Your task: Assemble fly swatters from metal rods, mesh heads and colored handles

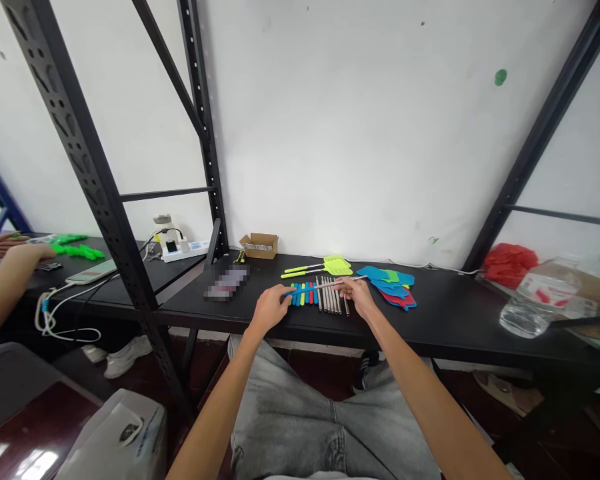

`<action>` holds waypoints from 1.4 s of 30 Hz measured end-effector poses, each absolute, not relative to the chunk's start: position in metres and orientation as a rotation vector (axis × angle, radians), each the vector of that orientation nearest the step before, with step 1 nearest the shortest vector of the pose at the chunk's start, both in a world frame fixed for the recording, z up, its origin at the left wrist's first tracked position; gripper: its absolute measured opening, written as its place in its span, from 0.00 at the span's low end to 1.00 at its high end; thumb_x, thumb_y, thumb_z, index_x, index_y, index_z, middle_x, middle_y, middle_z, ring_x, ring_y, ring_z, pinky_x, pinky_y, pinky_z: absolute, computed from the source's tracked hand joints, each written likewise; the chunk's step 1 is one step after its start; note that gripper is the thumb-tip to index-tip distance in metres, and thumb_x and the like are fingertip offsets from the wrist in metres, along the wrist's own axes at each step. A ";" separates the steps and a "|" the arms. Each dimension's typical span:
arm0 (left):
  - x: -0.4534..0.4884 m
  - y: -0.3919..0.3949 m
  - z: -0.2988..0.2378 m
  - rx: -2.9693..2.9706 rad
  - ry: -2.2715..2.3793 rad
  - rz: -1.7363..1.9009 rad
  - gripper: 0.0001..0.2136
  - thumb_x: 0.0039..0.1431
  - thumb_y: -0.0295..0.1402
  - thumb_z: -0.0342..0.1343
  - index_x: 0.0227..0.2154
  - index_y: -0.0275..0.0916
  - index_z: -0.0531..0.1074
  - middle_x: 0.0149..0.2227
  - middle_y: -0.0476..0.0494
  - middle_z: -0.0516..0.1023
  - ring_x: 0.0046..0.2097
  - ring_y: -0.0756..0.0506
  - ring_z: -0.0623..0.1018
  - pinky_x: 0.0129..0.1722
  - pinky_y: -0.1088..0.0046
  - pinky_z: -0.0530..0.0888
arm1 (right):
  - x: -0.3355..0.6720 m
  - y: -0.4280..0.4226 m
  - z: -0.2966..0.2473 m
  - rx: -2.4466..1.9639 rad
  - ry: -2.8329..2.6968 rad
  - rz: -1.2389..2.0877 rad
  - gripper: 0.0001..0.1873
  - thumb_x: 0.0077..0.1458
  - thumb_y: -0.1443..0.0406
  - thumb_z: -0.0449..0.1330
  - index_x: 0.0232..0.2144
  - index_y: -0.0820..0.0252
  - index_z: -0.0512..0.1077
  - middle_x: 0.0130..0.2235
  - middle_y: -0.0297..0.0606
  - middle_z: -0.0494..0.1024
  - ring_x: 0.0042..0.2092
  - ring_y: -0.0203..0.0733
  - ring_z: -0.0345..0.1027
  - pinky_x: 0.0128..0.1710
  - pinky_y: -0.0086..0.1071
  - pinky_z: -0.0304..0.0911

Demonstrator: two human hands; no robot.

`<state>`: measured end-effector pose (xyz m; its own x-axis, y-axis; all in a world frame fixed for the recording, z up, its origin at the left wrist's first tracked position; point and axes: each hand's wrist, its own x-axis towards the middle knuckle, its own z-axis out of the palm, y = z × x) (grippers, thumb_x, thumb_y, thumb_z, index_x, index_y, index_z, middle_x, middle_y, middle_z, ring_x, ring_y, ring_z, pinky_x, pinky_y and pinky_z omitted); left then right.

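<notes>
My left hand (271, 307) is closed around the blue handle (297, 291) of a fly swatter. From that handle a thin metal rod (325, 287) runs right and slightly up, pinched by the fingers of my right hand (356, 293). Whether its far end joins a blue swatter head, I cannot tell. Below the held rod lies a row of coloured handles (303, 299) in blue, yellow, red and green. Beside them are several loose metal rods (330, 301). Flat swatter heads (391, 288) in blue, green and red are piled right of my right hand.
Yellow-green fly swatters (337, 266) lie behind my hands on the black table (450, 307). An open cardboard box (260, 246) stands at back left, near a blurred-out object (227, 283). A large water bottle (540, 300) is at right. Another person's hands (25, 252) are far left.
</notes>
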<state>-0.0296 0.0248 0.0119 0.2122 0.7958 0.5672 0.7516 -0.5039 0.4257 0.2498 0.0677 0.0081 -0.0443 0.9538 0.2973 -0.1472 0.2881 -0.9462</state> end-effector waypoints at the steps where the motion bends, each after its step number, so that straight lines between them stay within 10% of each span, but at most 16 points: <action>1: -0.030 0.025 0.012 2.399 1.520 1.195 0.15 0.61 0.30 0.52 0.48 0.47 0.77 0.42 0.48 0.79 0.34 0.48 0.74 0.32 0.74 0.66 | 0.250 0.068 0.008 -0.853 -1.290 1.093 0.19 0.50 0.52 0.63 0.31 0.63 0.80 0.29 0.45 0.81 0.24 0.36 0.65 0.20 0.29 0.49; 28: -0.032 0.022 0.018 2.146 1.246 1.328 0.16 0.62 0.38 0.49 0.45 0.39 0.78 0.35 0.46 0.81 0.31 0.48 0.75 0.33 0.75 0.68 | 0.245 0.063 0.013 -0.814 -1.316 1.076 0.18 0.41 0.54 0.71 0.27 0.60 0.73 0.23 0.34 0.74 0.19 0.28 0.47 0.19 0.29 0.37; 35: -0.032 0.021 0.021 2.071 1.239 1.380 0.17 0.62 0.37 0.49 0.47 0.38 0.77 0.35 0.45 0.79 0.32 0.48 0.73 0.32 0.75 0.66 | 0.249 0.067 0.015 -0.827 -1.216 1.180 0.23 0.48 0.47 0.58 0.30 0.61 0.76 0.28 0.43 0.79 0.19 0.32 0.54 0.18 0.30 0.41; 42: -0.035 0.023 0.022 1.931 1.137 1.404 0.18 0.60 0.35 0.49 0.48 0.36 0.76 0.28 0.47 0.75 0.28 0.50 0.70 0.31 0.75 0.68 | 0.248 0.069 0.011 -0.830 -1.160 1.110 0.19 0.43 0.52 0.67 0.32 0.58 0.71 0.30 0.39 0.78 0.21 0.32 0.57 0.17 0.28 0.45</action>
<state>-0.0347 0.0232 0.0217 0.1228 0.8431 0.5236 0.3370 -0.5317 0.7770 0.2478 0.0695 0.0110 0.0258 0.9609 0.2756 -0.2334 0.2739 -0.9330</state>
